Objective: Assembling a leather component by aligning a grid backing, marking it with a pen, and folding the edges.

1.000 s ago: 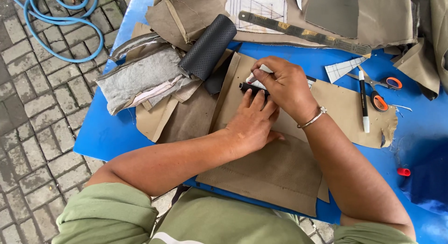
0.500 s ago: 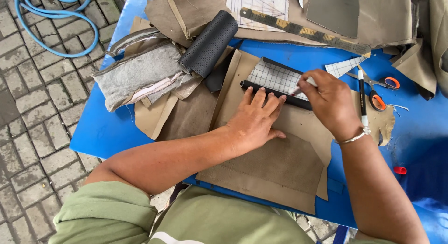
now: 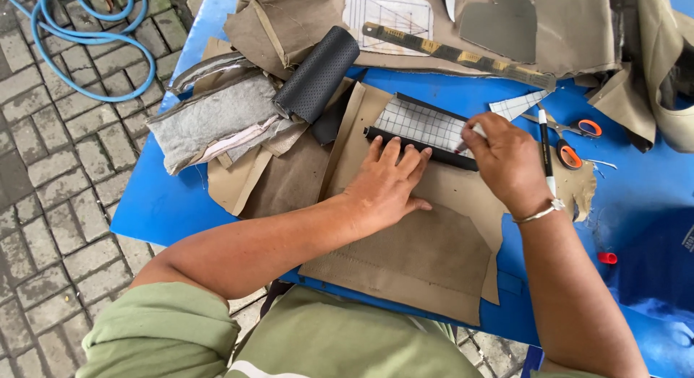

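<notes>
Left hand (image 3: 387, 186) flat, fingertips against gridded ruler (image 3: 423, 129); right hand (image 3: 506, 161) pinching its end.

Outdoor upholstery and sewing workshop, set on open paving.

A blue worktable (image 3: 181, 204) stands on grey brick pavers (image 3: 50, 204), loaded with cut tan fabric panels (image 3: 426, 255), a black perforated material roll (image 3: 316, 73), grey padding (image 3: 217, 118), a long ruler (image 3: 455, 56), orange-handled scissors (image 3: 571, 143); a blue hose (image 3: 87, 45) lies alongside.
</notes>
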